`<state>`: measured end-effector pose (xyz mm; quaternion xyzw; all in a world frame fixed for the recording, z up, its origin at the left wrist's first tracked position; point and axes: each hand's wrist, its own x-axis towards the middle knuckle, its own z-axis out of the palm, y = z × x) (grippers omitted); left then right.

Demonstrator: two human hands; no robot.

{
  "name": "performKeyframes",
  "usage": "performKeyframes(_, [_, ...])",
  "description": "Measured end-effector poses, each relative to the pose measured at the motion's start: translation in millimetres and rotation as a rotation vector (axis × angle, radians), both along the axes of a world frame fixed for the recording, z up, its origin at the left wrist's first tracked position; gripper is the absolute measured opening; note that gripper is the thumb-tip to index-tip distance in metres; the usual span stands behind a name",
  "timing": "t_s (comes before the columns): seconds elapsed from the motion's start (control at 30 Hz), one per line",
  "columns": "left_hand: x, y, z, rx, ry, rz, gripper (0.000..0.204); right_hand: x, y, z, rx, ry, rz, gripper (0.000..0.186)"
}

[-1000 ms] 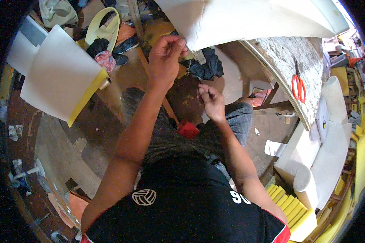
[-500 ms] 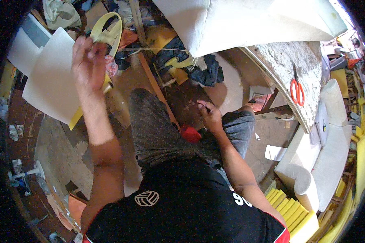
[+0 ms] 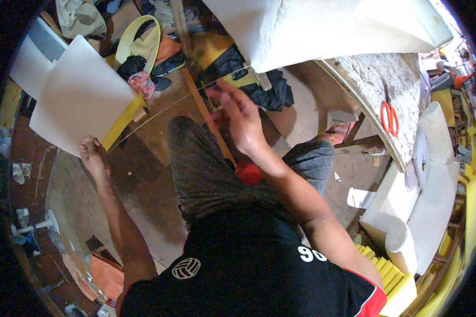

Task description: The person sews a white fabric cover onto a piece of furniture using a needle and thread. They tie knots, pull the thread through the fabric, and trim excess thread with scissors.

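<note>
My left hand (image 3: pixel 94 157) is closed in a pinch at the lower corner of a pale panel (image 3: pixel 82 95), beside its yellow edge strip (image 3: pixel 117 126). A thin thread (image 3: pixel 182 98) runs taut from the white upholstered piece (image 3: pixel 301 37) down toward this hand; its last stretch is hard to see. My right hand (image 3: pixel 241 116) is raised over my lap, fingers stretched and apart, with the fingertips close to the thread. Whether they touch it I cannot tell. Beneath the right wrist, a red round object (image 3: pixel 248 173) sits between my legs.
Red-handled scissors (image 3: pixel 390 119) lie on a worn board table (image 3: pixel 367 79) at the right. Beyond are a pale sofa (image 3: pixel 433 185) and yellow foam blocks (image 3: pixel 388 272). Dark cloth (image 3: pixel 272 90) and a yellow band (image 3: pixel 156 39) lie ahead. A wooden strip (image 3: pixel 201 103) crosses the floor.
My left hand has come down and closed beside the panel's lower corner. My right hand has moved up and left with its fingers opened. The thread now slants down to the left.
</note>
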<state>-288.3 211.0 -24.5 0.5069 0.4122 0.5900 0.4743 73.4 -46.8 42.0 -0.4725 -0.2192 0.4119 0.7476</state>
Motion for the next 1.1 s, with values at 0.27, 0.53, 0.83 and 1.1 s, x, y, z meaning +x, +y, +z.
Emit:
performKeyframes(0.27, [36,-34,-62,0.077,0.15,-0.147,0.013,11,38,16,0.033,-0.421,-0.209,0.025])
performKeyframes(0.53, [191,-88,0,0.233,0.581,-0.137,0.043,17,-27,-24,-0.159,-0.685,-0.066,0.03])
performKeyframes(0.83, [326,-159,68,-0.124,0.162,-0.955,0.034,51,-127,0,-0.413,-1.015,-0.046,0.038])
performKeyframes(1.1, [339,-146,75,0.652,0.6,-0.642,0.021,252,-270,55,-0.946,-1.711,-0.848,0.032])
